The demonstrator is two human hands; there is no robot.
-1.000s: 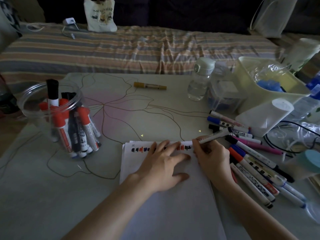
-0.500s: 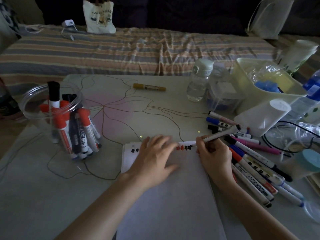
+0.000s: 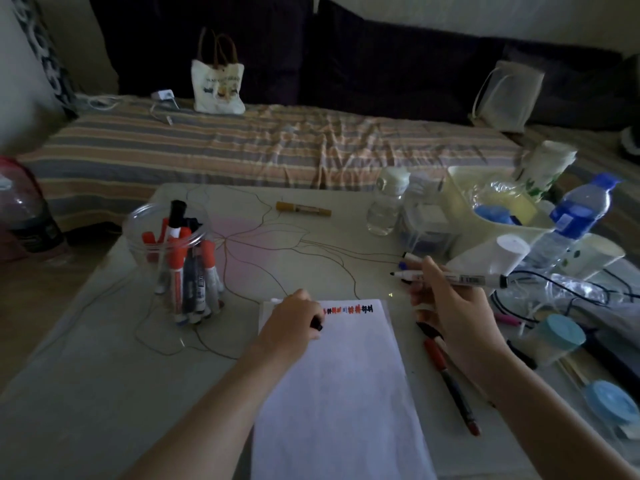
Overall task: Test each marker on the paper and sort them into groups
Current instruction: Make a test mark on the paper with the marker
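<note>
A white sheet of paper (image 3: pixel 346 393) lies on the table in front of me, with a row of red and dark test marks (image 3: pixel 349 310) along its top edge. My right hand (image 3: pixel 453 310) grips a white uncapped marker (image 3: pixel 460 278) above the table, right of the paper's top corner, its dark tip pointing left. At the paper's top left corner my left hand (image 3: pixel 294 323) rests with fingers curled round a small black cap (image 3: pixel 317 323). A clear jar (image 3: pixel 180 265) at the left holds several red and black markers. More markers (image 3: pixel 450 375) lie right of the paper, partly under my right arm.
A yellow marker (image 3: pixel 303 208) lies alone at the table's far side. Two clear bottles (image 3: pixel 386 206), a cream bin (image 3: pixel 491 216), a blue-capped water bottle (image 3: pixel 571 220), a paper roll (image 3: pixel 491 258), cables and blue-lidded tubs (image 3: pixel 557 337) crowd the right. A striped bed (image 3: pixel 259 143) lies beyond.
My right hand has lifted the marker off the paper's top edge, up and to the right. My left hand, flat on the paper before, now curls round a black cap.
</note>
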